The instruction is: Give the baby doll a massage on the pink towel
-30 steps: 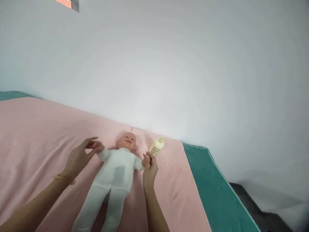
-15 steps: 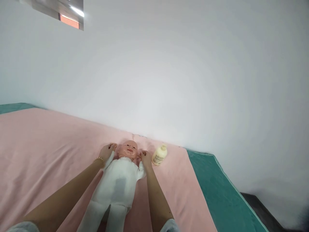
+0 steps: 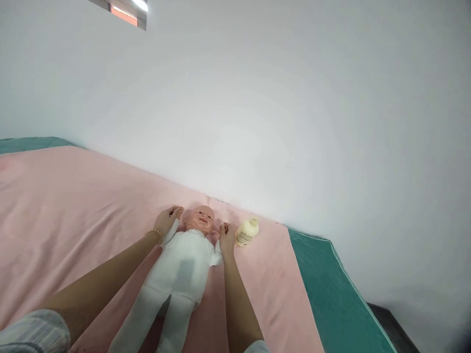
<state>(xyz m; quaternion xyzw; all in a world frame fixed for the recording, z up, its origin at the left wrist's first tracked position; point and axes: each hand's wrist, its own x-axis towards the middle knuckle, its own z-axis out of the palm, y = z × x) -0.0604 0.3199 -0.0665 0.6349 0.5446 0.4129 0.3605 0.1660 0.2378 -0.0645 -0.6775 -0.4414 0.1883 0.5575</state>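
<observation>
Doll (image 3: 184,264) on its back on pink cloth (image 3: 272,284), head toward the wall (image 3: 235,108), both arms raised, 2 white-clad legs apart; grey patch on its front. Pink cloth creased at left, lying over green cloth (image 3: 327,289) that shows at 2 places: far left corner and right side, pale edging on the right. Left hand (image 3: 167,220), bracelet (image 3: 155,236) at wrist, fingers curled around 1 doll hand. Right hand (image 3: 227,239) at the doll's other arm, fingers bent; exact grip can't be told. Cream bottle (image 3: 247,232) just beside the right hand, leaning. Wall pale, 1 opening (image 3: 124,14) high up at left. Dark object at lower right, unclear.
</observation>
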